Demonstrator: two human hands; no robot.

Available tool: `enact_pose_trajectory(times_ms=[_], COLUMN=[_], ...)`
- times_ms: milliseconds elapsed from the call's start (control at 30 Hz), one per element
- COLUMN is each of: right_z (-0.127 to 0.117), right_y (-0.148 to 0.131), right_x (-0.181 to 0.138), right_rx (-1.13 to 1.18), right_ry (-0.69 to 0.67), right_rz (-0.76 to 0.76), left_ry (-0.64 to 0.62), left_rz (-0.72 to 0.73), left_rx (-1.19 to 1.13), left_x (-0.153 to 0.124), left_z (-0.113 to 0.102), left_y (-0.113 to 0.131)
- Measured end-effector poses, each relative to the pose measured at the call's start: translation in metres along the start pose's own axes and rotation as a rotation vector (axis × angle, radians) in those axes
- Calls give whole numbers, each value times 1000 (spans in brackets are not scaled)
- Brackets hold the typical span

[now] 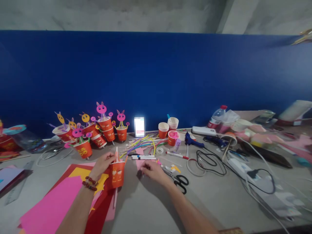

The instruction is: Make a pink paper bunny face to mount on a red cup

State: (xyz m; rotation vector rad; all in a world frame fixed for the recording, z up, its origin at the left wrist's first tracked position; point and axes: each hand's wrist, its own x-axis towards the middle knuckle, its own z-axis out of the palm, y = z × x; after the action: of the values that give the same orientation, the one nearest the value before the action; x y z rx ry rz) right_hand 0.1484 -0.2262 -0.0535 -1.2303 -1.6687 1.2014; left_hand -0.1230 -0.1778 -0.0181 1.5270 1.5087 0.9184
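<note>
My left hand grips a red paper cup at its rim, beside a pale stick that stands up out of it. Another pale stick sticks out below the cup's base. The cup hangs over the edge of a stack of coloured paper. My right hand is low over the grey table, thumb and fingers pinched together; what they hold, if anything, is too small to make out. Black-handled scissors lie right of that hand. Several markers and paper scraps lie just beyond it.
Finished-looking cups with paper animal faces stand at back left. Pink sheets cover the left front. Pipe cleaners, a lit phone and stacked cups stand behind. A blue glue gun, cables and a power strip occupy the right.
</note>
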Motion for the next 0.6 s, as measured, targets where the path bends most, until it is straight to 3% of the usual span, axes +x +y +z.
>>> enact_pose_trajectory(times_ms=[333,600], right_z=[-11,-23], right_y=[-5,-8], right_x=[-3,-4], right_rx=[-351,-499], right_ry=[82,122], right_rz=[-53,-36], left_ry=[116,133], left_rz=[-72,-5], left_rx=[55,39], left_x=[12,6], left_z=[-2,5], left_y=[-25,-22])
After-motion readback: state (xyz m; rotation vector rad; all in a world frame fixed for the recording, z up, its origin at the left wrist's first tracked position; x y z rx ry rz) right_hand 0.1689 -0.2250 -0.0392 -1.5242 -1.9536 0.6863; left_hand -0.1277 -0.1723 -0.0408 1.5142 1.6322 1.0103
